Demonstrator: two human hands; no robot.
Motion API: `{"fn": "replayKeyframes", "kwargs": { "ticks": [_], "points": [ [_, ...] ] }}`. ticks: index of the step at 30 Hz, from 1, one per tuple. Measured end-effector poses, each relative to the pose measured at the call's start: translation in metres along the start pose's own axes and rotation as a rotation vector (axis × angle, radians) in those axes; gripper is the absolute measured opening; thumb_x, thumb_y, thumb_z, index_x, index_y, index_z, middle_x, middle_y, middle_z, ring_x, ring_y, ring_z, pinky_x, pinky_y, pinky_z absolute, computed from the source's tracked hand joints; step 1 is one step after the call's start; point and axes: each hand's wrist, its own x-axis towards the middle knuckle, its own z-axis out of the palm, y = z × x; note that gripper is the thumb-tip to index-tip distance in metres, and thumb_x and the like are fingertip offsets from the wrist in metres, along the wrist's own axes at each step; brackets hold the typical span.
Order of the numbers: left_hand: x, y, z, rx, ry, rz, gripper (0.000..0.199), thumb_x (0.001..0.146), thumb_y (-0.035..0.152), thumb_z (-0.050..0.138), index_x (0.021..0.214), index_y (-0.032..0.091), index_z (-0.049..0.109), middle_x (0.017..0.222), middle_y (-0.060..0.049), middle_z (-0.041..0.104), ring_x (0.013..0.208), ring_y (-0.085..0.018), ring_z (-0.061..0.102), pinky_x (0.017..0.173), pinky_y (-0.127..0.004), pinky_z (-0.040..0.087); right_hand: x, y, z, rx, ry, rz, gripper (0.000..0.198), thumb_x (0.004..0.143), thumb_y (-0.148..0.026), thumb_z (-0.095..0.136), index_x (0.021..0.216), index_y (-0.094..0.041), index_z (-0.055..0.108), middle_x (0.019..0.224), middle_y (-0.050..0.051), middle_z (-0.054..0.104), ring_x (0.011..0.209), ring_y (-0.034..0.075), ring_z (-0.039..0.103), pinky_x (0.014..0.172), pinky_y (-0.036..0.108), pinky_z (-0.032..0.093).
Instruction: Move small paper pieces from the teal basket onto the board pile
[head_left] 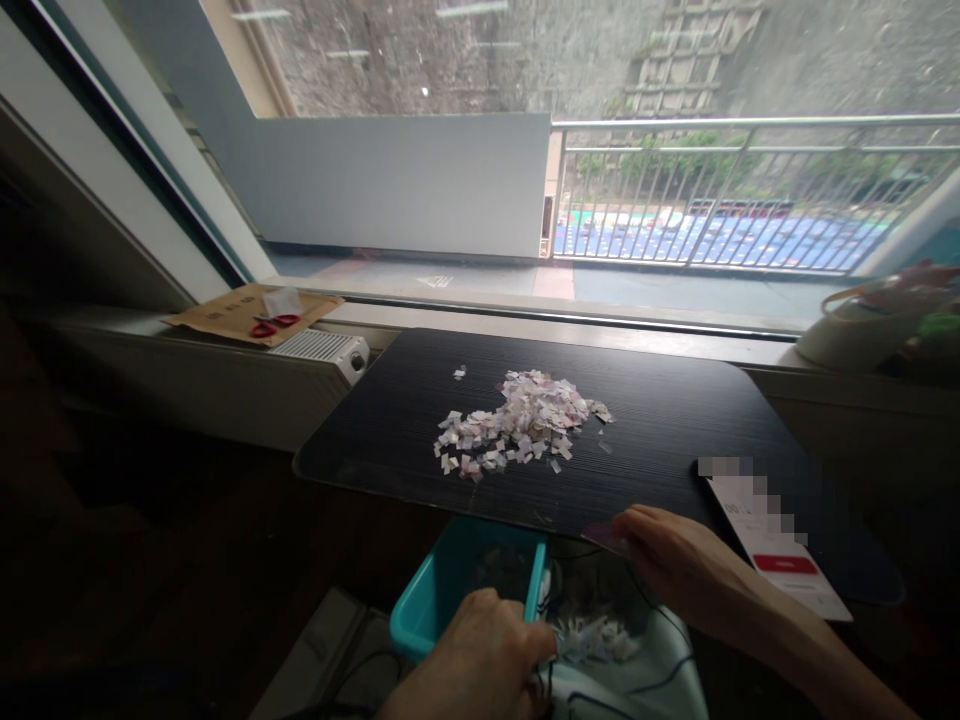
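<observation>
1. Left hand curled into a fist in front of the teal bin; can't tell what, if anything, it grips.
2. Right hand pinches a pinkish sliver by the black table, probably for control; fingertips murky.
3. Paper bits heaped mid-table, likely so strays don't fall.

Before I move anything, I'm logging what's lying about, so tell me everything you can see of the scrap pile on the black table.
The scrap pile is many small, flat, squarish pieces, whitish with pinkish tints, apparently paper or film. They lie loose and overlapping on the middle of the black table, heaped thickest at the back right, thinning toward the near left. A few strays sit apart. Neither the left hand nor the right hand touches it.
</observation>
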Motion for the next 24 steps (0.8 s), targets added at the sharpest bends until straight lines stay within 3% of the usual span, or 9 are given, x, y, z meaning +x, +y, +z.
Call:
{"fn": "replayKeyframes", "kwargs": {
  "ticks": [5, 10, 16, 21, 24],
  "points": [
    [0.003, -0.001, 0.008, 0.083, 0.081, -0.006, 0.011, 0.076, 0.026, 0.069, 0.086, 0.021, 0.069, 0.084, -0.007, 0.069, 0.085, -0.029, 0.063, 0.073, -0.032, 0.044, 0.034, 0.017, -0.006, 0.029, 0.171, 0.087, 0.031, 0.090, -0.021, 0.039, 0.113, -0.017, 0.060, 0.096, 0.008, 0.071, 0.082, 0.019, 0.067, 0.071, 0.028, 0.048],
    [0.007, -0.006, 0.016, 0.137, 0.074, 0.055, 0.010, 0.076, 0.029, 0.069, 0.082, 0.021, 0.067, 0.081, -0.005, 0.069, 0.075, -0.027, 0.064, 0.068, -0.031, 0.044, 0.065, 0.017, 0.001, -0.065, 0.246, 0.147, 0.034, 0.089, -0.020, 0.039, 0.116, -0.015, 0.060, 0.091, 0.009, 0.072, 0.078, 0.020, 0.068, 0.069, 0.029, 0.048],
    [0.012, -0.014, 0.020, 0.174, 0.086, 0.103, 0.010, 0.076, 0.028, 0.067, 0.082, 0.021, 0.067, 0.078, -0.005, 0.068, 0.072, -0.026, 0.064, 0.066, -0.031, 0.044, 0.060, 0.006, 0.008, -0.020, 0.227, 0.065, 0.032, 0.090, -0.020, 0.040, 0.115, -0.019, 0.060, 0.096, 0.007, 0.072, 0.081, 0.018, 0.068, 0.070, 0.026, 0.048],
    [0.017, -0.019, 0.027, 0.208, 0.098, 0.126, 0.010, 0.076, 0.030, 0.067, 0.083, 0.022, 0.066, 0.077, -0.004, 0.068, 0.070, -0.026, 0.065, 0.064, -0.030, 0.044, 0.053, 0.044, -0.002, -0.143, 0.378, 0.287, 0.037, 0.089, -0.023, 0.038, 0.118, -0.013, 0.059, 0.099, 0.013, 0.072, 0.083, 0.025, 0.069, 0.071, 0.034, 0.051],
    [0.019, -0.020, 0.028, 0.207, 0.076, 0.146, 0.008, 0.077, 0.028, 0.066, 0.082, 0.021, 0.066, 0.076, -0.003, 0.068, 0.069, -0.025, 0.066, 0.063, -0.029, 0.045, 0.050, 0.053, 0.004, -0.148, 0.367, 0.292, 0.037, 0.088, -0.022, 0.037, 0.116, -0.012, 0.060, 0.105, 0.015, 0.071, 0.087, 0.026, 0.069, 0.073, 0.035, 0.052]
  ]
}}
